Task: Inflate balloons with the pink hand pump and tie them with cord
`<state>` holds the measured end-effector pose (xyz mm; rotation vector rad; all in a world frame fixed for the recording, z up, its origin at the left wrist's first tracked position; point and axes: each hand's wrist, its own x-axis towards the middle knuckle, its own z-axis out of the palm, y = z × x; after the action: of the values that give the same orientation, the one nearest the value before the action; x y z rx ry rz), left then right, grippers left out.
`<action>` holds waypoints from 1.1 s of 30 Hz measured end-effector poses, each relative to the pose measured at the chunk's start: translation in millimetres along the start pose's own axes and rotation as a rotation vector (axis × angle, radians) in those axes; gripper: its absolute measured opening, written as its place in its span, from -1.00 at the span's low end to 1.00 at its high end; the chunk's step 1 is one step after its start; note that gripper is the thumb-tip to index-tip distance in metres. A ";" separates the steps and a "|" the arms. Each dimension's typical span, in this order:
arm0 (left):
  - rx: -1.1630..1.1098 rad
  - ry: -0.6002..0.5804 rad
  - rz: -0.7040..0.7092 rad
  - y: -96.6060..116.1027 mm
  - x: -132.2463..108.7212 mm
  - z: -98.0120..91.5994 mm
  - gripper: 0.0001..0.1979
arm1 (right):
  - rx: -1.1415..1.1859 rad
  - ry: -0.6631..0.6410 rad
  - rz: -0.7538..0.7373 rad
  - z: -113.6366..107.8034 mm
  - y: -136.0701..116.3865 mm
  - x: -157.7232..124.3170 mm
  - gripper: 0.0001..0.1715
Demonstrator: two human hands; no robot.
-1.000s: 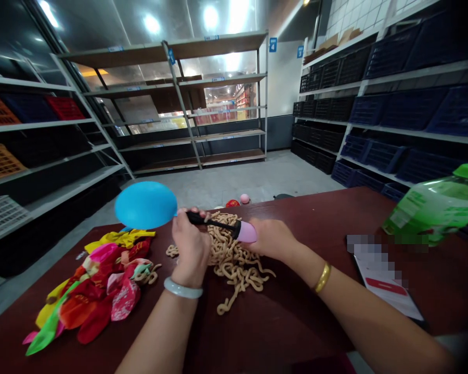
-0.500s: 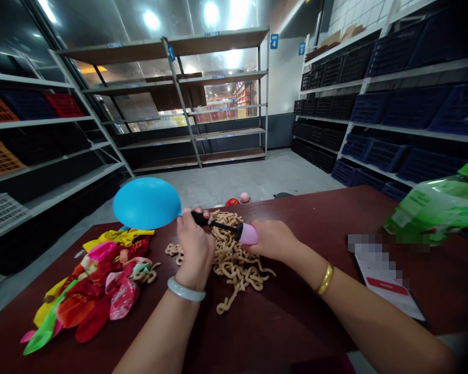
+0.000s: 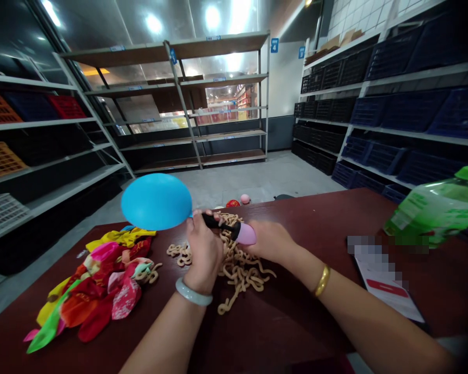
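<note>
A partly inflated blue balloon (image 3: 156, 201) sits on the black nozzle of a small hand pump (image 3: 234, 230). My left hand (image 3: 204, 250) is closed around the balloon's neck and the nozzle end. My right hand (image 3: 271, 240) grips the pump's pink body, which hides most of it. Both hands hover over a pile of tan cord (image 3: 239, 266) on the dark red table (image 3: 304, 218). A heap of flat balloons (image 3: 97, 283) in red, yellow, pink and green lies to the left of my left arm.
A green plastic bottle (image 3: 437, 206) leans in at the right edge, above a white and red card (image 3: 390, 293). Metal shelving with crates lines both sides and the back. A red and a pink ball (image 3: 245, 198) lie on the floor beyond the table.
The blue balloon has grown a little and shifted right. My left hand moved right toward my right hand, so the pump's black shaft now shows shorter.
</note>
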<state>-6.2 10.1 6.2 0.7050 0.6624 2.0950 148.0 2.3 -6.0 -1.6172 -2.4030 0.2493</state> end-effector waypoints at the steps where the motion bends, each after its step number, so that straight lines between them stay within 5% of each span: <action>1: -0.001 0.025 0.017 3.4 9.6 -5.3 -0.79 | -0.018 -0.004 -0.002 0.2 2.0 1.6 -0.44; 9: -0.019 0.156 0.073 27.3 64.0 -40.2 -0.83 | -0.128 0.065 -0.038 4.8 24.2 8.0 -0.55; 14: -0.055 0.146 0.051 7.8 46.3 -29.5 -0.81 | -0.170 0.080 -0.052 3.6 30.3 5.9 -0.57; 20: -0.078 0.094 -0.083 -26.8 -3.4 -7.1 -0.80 | -0.174 0.083 -0.057 4.1 20.0 1.3 -0.59; 24: -0.076 0.051 -0.116 -30.9 -24.7 3.8 -0.78 | -0.143 0.093 -0.050 5.2 11.9 -1.8 -0.59; 33: -0.078 0.093 -0.039 -6.3 4.0 -2.7 -0.82 | -0.164 0.081 -0.030 4.4 10.6 1.4 -0.50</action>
<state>-6.7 16.2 1.1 0.5503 0.6360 2.1158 155.7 7.5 -12.9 -1.6227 -2.4399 -0.0191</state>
